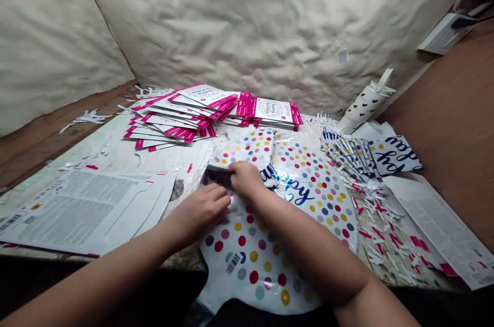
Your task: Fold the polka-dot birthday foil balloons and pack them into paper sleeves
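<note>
The right hand [247, 180] is closed, with its thumb and fingers pinching a folded edge of a flat, shiny white foil balloon with coloured dots and blue writing [247, 244]. The left hand [210, 206] is just beside it, with bent fingers against the balloon's left side; I cannot tell if they grip it. The balloon lies on the pale, worn surface [102, 149], and its bottom hangs over the front edge. Behind it sit a messy pile of flat pink and white packs [175, 121] and a smaller stack of the same packs [272, 111]. On the right are folded dotted foil pieces [393, 155], a tall white cup with dark red hearts [368, 103] and lots of white and pink paper strips [386, 234]. Flat white sheets with grey print [83, 214] lie on the left.
</note>
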The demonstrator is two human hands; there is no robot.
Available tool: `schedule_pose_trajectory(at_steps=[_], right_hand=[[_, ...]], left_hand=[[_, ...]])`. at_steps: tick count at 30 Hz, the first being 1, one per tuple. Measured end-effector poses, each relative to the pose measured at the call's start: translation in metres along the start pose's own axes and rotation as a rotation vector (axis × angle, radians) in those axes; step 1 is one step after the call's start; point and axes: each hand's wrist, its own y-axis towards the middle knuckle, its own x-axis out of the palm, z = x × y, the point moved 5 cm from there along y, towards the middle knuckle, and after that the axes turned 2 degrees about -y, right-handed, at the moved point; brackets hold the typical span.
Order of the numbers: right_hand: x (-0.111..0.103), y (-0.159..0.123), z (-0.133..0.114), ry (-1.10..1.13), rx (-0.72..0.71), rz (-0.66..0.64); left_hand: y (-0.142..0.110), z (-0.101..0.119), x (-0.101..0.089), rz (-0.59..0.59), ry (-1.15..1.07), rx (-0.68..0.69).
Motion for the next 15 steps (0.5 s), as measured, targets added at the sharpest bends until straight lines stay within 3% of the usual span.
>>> schedule_pose_trajectory(at_steps=[2, 5, 7, 8, 9, 11, 13, 15], right_hand=[[-0.052, 0.007, 0.028, 0.009, 0.055, 0.177], [-0.16, 0.003, 0.073, -0.036, 0.18, 0.546], [-0.22, -0.013, 0.085, -0.105, 0.204, 0.795], [-0.238, -0.024, 0.081, -0.167, 0.119, 0.9], [-0.245, -0.035, 0.072, -0.216, 0.009, 0.932], [-0.226, -0.055, 0.048, -0.268, -0.264, 0.821], [-0.178, -0.073, 0.026, -0.245, -0.47, 0.555], [-0.126, -0.091, 0.013, -0.216, -0.563, 0.335]], left_hand=[[-0.002, -0.001, 0.019, -0.096, -0.118, -0.059], [-0.002, -0.019, 0.038, -0.212, -0.262, -0.262], [0.001, -0.025, 0.035, -0.212, -0.36, -0.357], [0.004, -0.026, 0.029, -0.177, -0.441, -0.398], [0.007, -0.024, 0.023, -0.143, -0.572, -0.443], [0.012, -0.012, 0.013, -0.119, -1.03, -0.561], [0.015, 0.011, 0.012, -0.19, -1.643, -0.679], [0.017, 0.035, 0.015, -0.271, -2.094, -0.794]])
